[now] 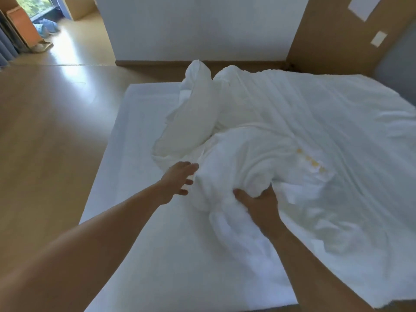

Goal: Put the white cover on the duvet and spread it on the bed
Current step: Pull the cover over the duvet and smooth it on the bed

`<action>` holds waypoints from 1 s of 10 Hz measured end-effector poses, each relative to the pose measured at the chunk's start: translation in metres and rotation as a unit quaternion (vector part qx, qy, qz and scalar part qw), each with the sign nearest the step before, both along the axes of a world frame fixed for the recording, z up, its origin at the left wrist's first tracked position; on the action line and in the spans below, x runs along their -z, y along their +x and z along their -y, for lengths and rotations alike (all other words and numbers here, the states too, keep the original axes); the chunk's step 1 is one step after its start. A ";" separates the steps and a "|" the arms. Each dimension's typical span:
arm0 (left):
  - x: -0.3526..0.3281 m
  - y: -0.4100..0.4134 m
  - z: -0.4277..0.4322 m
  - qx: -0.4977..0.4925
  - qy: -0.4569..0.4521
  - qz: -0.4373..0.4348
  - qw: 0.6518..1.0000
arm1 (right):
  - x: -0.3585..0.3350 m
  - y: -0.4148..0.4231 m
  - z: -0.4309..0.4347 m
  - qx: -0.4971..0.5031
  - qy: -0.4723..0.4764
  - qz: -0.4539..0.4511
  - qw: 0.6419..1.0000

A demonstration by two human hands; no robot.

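A white duvet (193, 113) lies bunched and partly rolled near the middle of the bed (135, 221), its upper end sticking up. The white cover (315, 122) is spread in wrinkles over the right half of the bed, with a small yellow mark on it, and its near part is gathered into a thick bundle. My right hand (256, 202) grips that bundle from below, fingers curled into the fabric. My left hand (177, 179) reaches out with straight fingers, its fingertips touching the left side of the same bundle.
The mattress sheet shows bare on the left and near side. Wooden floor (51, 131) runs along the left of the bed. A white wall (202, 28) stands behind, a brown panel at the right. Blue cloth and an orange piece lie by the far window.
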State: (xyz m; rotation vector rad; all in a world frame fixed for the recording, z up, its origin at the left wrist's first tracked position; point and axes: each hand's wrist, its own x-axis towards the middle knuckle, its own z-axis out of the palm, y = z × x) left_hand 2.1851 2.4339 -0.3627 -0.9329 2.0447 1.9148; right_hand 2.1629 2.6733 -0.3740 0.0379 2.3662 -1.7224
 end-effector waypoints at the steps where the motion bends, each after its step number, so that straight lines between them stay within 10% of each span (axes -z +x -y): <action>1: -0.029 0.020 0.045 -0.005 0.056 -0.032 0.998 | 0.011 0.063 0.056 -0.099 0.157 -0.018 0.983; 4: -0.019 0.102 0.096 0.203 0.024 0.181 0.962 | 0.108 0.226 0.114 -0.269 0.401 -0.156 0.862; 6: -0.007 0.159 0.100 0.146 0.013 0.146 0.978 | 0.130 0.321 0.133 -0.437 0.498 -0.145 0.735; 7: 0.009 0.184 0.092 0.189 -0.117 0.135 0.966 | 0.135 0.342 0.142 -0.404 0.450 -0.168 0.779; 8: 0.035 0.217 0.104 0.127 -0.158 0.157 0.967 | 0.111 0.357 0.144 -0.295 0.266 -0.053 0.916; 9: 0.046 0.244 0.138 0.086 -0.104 0.173 0.976 | 0.100 0.356 0.160 -0.033 0.058 0.177 0.982; 10: 0.048 0.263 0.176 0.074 -0.055 0.181 0.979 | 0.107 0.363 0.205 0.163 -0.161 0.395 0.890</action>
